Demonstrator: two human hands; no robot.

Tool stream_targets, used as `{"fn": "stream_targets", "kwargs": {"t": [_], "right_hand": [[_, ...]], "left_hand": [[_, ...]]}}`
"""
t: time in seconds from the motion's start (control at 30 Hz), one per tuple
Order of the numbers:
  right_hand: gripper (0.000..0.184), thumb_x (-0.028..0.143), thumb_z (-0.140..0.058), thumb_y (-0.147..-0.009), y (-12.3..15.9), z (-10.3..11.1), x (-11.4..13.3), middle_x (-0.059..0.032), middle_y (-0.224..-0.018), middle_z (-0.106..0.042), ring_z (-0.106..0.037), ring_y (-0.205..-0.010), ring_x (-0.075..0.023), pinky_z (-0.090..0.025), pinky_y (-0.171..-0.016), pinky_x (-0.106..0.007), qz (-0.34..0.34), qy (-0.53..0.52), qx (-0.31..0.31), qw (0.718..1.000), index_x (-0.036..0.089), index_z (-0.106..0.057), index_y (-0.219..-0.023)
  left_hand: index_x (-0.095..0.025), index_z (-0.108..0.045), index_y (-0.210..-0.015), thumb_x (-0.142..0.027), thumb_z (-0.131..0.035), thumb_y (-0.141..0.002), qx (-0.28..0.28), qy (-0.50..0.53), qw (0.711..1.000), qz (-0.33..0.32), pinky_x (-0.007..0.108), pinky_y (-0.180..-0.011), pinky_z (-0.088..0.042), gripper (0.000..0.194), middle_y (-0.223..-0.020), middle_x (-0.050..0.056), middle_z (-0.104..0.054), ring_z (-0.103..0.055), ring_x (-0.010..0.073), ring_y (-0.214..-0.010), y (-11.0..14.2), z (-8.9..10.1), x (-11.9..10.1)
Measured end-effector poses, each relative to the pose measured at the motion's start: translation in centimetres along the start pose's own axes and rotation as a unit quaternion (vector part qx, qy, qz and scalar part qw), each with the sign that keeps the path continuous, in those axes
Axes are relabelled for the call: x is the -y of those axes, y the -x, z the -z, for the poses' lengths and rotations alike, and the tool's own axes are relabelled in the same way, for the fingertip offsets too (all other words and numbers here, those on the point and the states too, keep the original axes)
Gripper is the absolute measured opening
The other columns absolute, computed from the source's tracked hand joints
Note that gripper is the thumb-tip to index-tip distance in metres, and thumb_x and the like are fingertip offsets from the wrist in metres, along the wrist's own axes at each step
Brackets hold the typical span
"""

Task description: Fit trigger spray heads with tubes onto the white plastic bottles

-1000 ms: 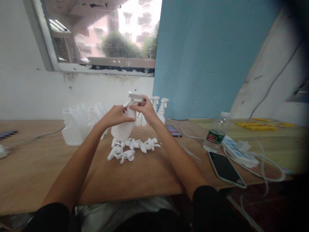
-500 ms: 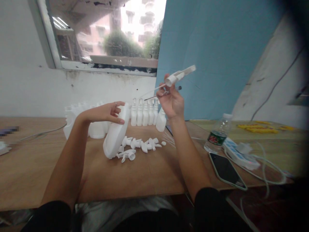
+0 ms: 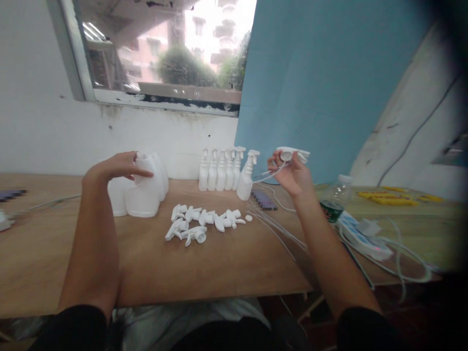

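On the left side of the table, my left hand (image 3: pixel 119 165) has its fingers around the neck of a white plastic bottle (image 3: pixel 142 197), which stands upright beside other bottles without spray heads. My right hand (image 3: pixel 296 175) is raised at the right and grips a white trigger spray head (image 3: pixel 294 153). A thin dip tube (image 3: pixel 268 176) trails leftward from it. A slim tool seen earlier in that hand is mostly hidden by the fingers. Between my hands lie several loose trigger spray heads (image 3: pixel 206 218) and a small white disc (image 3: pixel 248 218).
Several spray bottles (image 3: pixel 220 175) with heads fitted stand in a group by the wall. Loose thin tubes (image 3: pixel 281 231) and a blurred phone (image 3: pixel 263 200) lie right of centre. A water bottle (image 3: pixel 332 204), a power strip (image 3: pixel 360 236) and cables occupy the right side.
The spray head and tube came off the bottle and moved right in my right hand. My left hand carried the bottle leftward, and it now stands among the other headless bottles.
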State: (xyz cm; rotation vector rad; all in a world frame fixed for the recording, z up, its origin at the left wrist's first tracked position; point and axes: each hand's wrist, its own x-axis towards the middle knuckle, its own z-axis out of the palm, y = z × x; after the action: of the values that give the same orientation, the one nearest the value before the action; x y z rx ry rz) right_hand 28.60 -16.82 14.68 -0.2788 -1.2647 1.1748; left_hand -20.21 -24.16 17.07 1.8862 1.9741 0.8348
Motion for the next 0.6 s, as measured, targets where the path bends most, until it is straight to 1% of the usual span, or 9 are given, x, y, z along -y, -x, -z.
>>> {"fn": "stream_targets", "kwargs": {"t": [0.1,0.17,0.23,0.3,0.33,0.4,0.53,0.6], "right_hand": [[0.015,0.032,-0.05,-0.093,1.1,3.0,-1.6,-0.0026,-0.079,-0.062,-0.063,-0.086,-0.0167,-0.056,-0.074,-0.034,-0.031,-0.035,-0.055,0.997,0.022,-0.06,-0.092],[0.011,0.023,-0.048,-0.093,1.7,4.8,-2.6,0.0014,-0.066,-0.054,-0.06,-0.07,-0.0117,-0.057,-0.073,-0.03,-0.037,-0.076,-0.069,0.994,0.021,-0.059,-0.091],[0.009,0.019,-0.048,-0.092,2.1,6.2,-3.3,0.0052,-0.058,-0.044,-0.05,-0.052,-0.0077,-0.054,-0.059,-0.021,-0.05,-0.092,-0.069,0.992,0.02,-0.056,-0.09],[0.005,0.021,-0.05,-0.092,2.4,7.3,-3.5,0.0075,-0.055,-0.034,-0.038,-0.042,-0.0066,-0.044,-0.042,-0.015,-0.083,-0.069,-0.066,0.992,0.02,-0.054,-0.089],[0.004,0.023,-0.052,-0.091,2.4,7.7,-3.4,0.0082,-0.054,-0.03,-0.033,-0.039,-0.0064,-0.038,-0.036,-0.013,-0.104,-0.051,-0.066,0.991,0.02,-0.053,-0.089],[0.007,0.026,-0.053,-0.09,2.4,8.2,-2.9,0.0097,-0.052,-0.025,-0.026,-0.035,-0.0057,-0.03,-0.031,-0.012,-0.144,-0.02,-0.063,0.987,0.019,-0.052,-0.089],[0.013,0.032,-0.052,-0.091,2.3,8.3,-2.1,0.0116,-0.049,-0.018,-0.015,-0.032,-0.0047,-0.02,-0.027,-0.012,-0.199,0.011,-0.05,0.979,0.02,-0.049,-0.087],[0.02,0.038,-0.054,-0.09,2.2,8.3,-1.9,0.0122,-0.048,-0.015,-0.01,-0.032,-0.0044,-0.014,-0.027,-0.012,-0.213,0.02,-0.048,0.976,0.021,-0.045,-0.082]], "left_hand": [[-0.014,-0.062,-0.107,-0.048,-0.079,-0.051,0.012,0.025,1.0,-0.015,0.028,-0.067,-0.057,0.068,-0.103,0.013,-0.068,-0.064,0.0293,-0.095,-0.4,0.1,0.9],[-0.013,-0.062,-0.107,-0.049,-0.079,-0.054,0.018,0.029,0.999,-0.016,0.027,-0.067,-0.058,0.067,-0.104,0.011,-0.068,-0.064,0.0283,-0.096,-0.5,0.2,1.2],[-0.011,-0.06,-0.109,-0.049,-0.078,-0.057,0.025,0.023,0.999,-0.019,0.027,-0.066,-0.058,0.067,-0.104,0.011,-0.067,-0.063,0.0267,-0.096,-0.6,0.2,1.5],[-0.008,-0.058,-0.113,-0.048,-0.078,-0.059,0.031,0.016,0.999,-0.014,0.028,-0.065,-0.059,0.07,-0.106,0.011,-0.067,-0.063,0.0253,-0.094,-0.6,0.2,1.8],[-0.007,-0.056,-0.114,-0.048,-0.079,-0.059,0.03,0.013,0.999,-0.005,0.028,-0.065,-0.059,0.072,-0.107,0.011,-0.066,-0.063,0.025,-0.093,-0.6,0.2,1.8],[-0.006,-0.055,-0.114,-0.047,-0.082,-0.056,0.026,0.01,1.0,0.016,0.029,-0.063,-0.06,0.076,-0.109,0.012,-0.065,-0.063,0.0246,-0.091,-0.7,0.2,1.9],[-0.005,-0.056,-0.112,-0.042,-0.084,-0.054,0.028,0.026,0.999,0.032,0.029,-0.06,-0.06,0.074,-0.11,0.014,-0.064,-0.064,0.0252,-0.091,-0.6,-0.1,1.5],[-0.005,-0.056,-0.111,-0.041,-0.085,-0.051,0.012,0.041,0.999,0.032,0.029,-0.061,-0.06,0.076,-0.11,0.015,-0.064,-0.064,0.0263,-0.093,-0.7,-0.3,1.4]]}}
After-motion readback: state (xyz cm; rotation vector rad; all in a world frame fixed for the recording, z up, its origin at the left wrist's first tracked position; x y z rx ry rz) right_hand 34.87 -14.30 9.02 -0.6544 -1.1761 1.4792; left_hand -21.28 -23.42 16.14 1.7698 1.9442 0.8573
